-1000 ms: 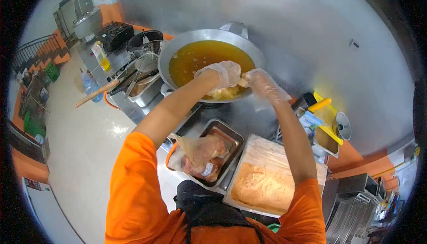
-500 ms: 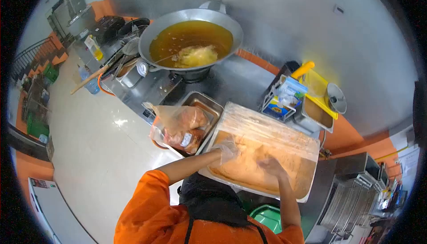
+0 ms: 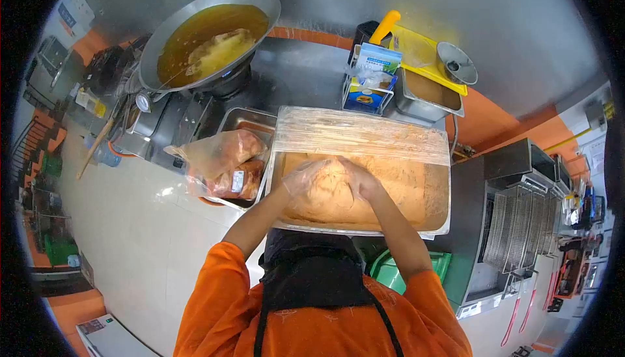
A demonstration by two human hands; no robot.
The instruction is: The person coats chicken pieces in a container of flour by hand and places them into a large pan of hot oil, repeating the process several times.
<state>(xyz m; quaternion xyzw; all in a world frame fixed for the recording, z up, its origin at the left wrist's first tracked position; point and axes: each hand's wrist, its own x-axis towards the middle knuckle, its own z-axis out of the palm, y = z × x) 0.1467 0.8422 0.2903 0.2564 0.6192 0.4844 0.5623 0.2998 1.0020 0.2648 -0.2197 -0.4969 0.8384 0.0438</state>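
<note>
A large rectangular tray (image 3: 364, 233) holds orange-tinted breading flour (image 3: 397, 191). Inside it, my left hand (image 3: 305, 179), in a clear plastic glove, curves round the left side of a raised mound of this flour. My right hand (image 3: 362, 181) cups the mound from the opposite side, its fingertips partly sunk in the powder. Whether a piece of food lies inside the mound is hidden. Cling film (image 3: 364, 132) covers the tray's far part. Left of the tray, a plastic bag of raw meat (image 3: 237, 162) with a white label rests over a metal pan (image 3: 250, 117).
A wok (image 3: 273, 15) of bubbling oil with frying food (image 3: 224, 54) stands at back left, a dial thermometer (image 3: 143, 102) at its rim. At back right are a yellow board (image 3: 423, 54), a sieve (image 3: 457, 63) and a metal container (image 3: 430, 103). Fryer baskets (image 3: 521, 227) hang right.
My view has swung to the right. My hands, apart before, have come together round a mound of flour, and the right hand has moved leftward across the tray.
</note>
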